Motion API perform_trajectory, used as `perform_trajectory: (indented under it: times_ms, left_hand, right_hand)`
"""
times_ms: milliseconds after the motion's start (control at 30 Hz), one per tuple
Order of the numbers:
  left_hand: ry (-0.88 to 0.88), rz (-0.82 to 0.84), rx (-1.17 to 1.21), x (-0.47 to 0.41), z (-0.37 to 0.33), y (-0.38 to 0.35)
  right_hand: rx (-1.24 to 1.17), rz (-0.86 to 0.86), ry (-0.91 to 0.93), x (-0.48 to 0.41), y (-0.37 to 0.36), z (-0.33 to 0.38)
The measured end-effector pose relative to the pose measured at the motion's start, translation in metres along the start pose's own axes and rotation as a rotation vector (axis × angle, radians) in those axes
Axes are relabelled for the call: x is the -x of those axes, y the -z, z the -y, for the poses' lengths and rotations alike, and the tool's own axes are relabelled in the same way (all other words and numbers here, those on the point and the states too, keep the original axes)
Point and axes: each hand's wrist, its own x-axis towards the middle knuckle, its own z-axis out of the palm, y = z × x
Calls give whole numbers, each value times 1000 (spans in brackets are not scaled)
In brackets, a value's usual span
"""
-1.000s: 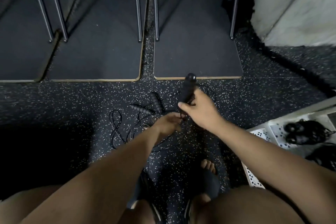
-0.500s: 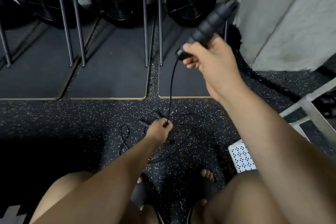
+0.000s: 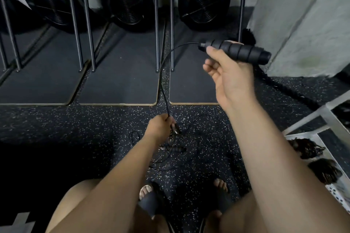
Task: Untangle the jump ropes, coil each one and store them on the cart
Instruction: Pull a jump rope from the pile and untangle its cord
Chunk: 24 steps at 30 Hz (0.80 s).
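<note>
My right hand [image 3: 230, 75] holds a black ribbed jump rope handle [image 3: 238, 52] raised well above the floor, lying about level. Its thin black cord [image 3: 164, 81] curves left and drops to my left hand [image 3: 161, 126], which pinches it low over the floor. Below and right of that hand lies a tangle of black ropes [image 3: 189, 149] with another handle [image 3: 175, 149] in it. The white cart [image 3: 325, 117] stands at the right edge, with coiled dark ropes [image 3: 307, 147] on its perforated shelf.
Three dark floor mats [image 3: 121, 73] lie ahead, crossed by metal rack legs [image 3: 156, 19], with black round machines [image 3: 128, 0] behind. A grey wall [image 3: 303, 15] and a thick black rope [image 3: 287, 91] are at the right. My sandalled feet [image 3: 149, 195] are below.
My right hand lifted the handle off the floor, then turned it from pointing up-right to lying level. My left hand stayed low, pinching the cord, which now hangs in a longer curve.
</note>
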Motion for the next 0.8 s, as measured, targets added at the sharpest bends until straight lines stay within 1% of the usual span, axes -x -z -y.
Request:
perform_trajectory:
  times_ms: [67, 100, 167, 267, 300, 433, 533, 700, 733, 800]
  left_hand:
    - [-19, -4, 37, 0, -15, 6]
    - [-38, -9, 57, -1, -22, 9]
    - [-81, -24, 96, 1, -39, 16]
    - [-185, -93, 32, 0, -59, 34]
    - [-212, -103, 67, 0, -64, 40]
    - [-241, -124, 281, 6, -84, 64]
    - [-244, -126, 420, 8, -89, 75]
    - [-262, -158, 499, 2, -88, 84]
    - [-266, -168, 493, 1, -86, 86]
    - [-279, -190, 496, -2, -82, 88]
  right_hand:
    - [109, -25, 66, 2, 7, -11]
    - [162, -5, 100, 3, 10, -16]
    - [258, 67, 146, 5, 14, -25]
    - [440, 177, 176, 5, 15, -36]
    - [503, 204, 172, 3, 16, -39]
    - [780, 281, 90, -2, 25, -58]
    - [871, 360, -28, 1, 26, -71]
    - [964, 577, -130, 8, 21, -81]
    - [975, 597, -151, 9, 20, -84]
    - [1017, 579, -158, 12, 18, -87]
